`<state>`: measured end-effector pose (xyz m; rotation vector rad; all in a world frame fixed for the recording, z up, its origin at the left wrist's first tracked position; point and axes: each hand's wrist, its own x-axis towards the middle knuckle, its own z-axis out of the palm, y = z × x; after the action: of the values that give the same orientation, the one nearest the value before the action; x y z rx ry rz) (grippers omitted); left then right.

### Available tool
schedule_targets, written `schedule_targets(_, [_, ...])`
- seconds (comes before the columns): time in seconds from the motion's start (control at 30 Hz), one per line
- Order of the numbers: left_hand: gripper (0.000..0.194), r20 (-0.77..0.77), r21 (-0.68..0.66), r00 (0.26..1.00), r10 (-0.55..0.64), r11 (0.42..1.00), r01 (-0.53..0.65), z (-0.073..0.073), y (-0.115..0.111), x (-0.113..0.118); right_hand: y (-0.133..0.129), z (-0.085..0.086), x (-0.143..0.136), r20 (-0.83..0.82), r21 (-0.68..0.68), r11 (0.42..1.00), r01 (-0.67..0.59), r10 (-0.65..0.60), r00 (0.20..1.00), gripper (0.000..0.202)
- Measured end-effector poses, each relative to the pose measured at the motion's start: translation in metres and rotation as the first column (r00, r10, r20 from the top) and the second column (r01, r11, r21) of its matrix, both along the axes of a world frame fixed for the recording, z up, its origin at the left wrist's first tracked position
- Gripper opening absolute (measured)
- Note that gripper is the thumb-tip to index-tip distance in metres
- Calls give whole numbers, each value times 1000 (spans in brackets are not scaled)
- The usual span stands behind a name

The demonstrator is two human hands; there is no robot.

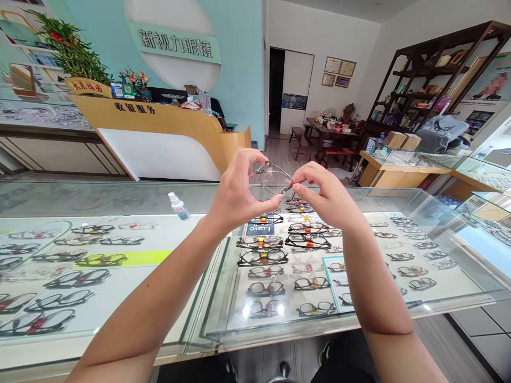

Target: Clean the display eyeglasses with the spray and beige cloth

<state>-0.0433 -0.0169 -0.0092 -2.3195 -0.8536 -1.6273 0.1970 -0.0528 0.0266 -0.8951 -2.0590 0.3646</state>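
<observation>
A pair of thin-rimmed eyeglasses [273, 180] is held up in front of me, above the glass display case. My left hand [242, 186] curves around the left side of the glasses, its fingers at the upper edge and its thumb at the lower edge. At the right end, my right hand [319, 192] pinches the frame between thumb and fingers. The glasses are tilted, and the fingers hide parts of the frame. Beyond my left forearm, a small white spray bottle [179, 207] stands on the glass top.
Rows of eyeglasses [263, 257] lie inside the glass display case [279, 334]. More frames [93, 229] are in the left section. Across the floor stand a wooden counter [159, 119], a dark table with benches [333, 127], and a tall shelf [431, 80] at the right.
</observation>
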Motion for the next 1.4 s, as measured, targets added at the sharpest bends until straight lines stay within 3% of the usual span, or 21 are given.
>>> schedule_targets(0.27, [84,88,-126,988,-128,982,138,-2,1,0,-1,0,-3,21,-3,1000,-13,13,1000,11])
schedule_targets(0.67, [81,227,-223,920,-319,902,369,-6,13,1,2,-4,-7,-26,-17,999,-30,29,999,13])
schedule_targets(0.97, [79,351,-396,862,-365,777,490,1,8,3,7,-6,-13,-84,-133,984,-119,108,991,15])
schedule_targets(1.17, [78,317,-368,900,-298,836,406,-1,11,0,1,-4,-18,-124,-145,985,-94,76,989,15])
schedule_targets(1.3, [79,415,-409,835,-361,746,526,1,8,0,0,-6,-21,-157,-114,990,-88,70,985,15])
schedule_targets(1.4, [74,455,-379,809,-371,742,553,3,4,2,5,-11,-25,-262,-109,990,-91,60,963,16])
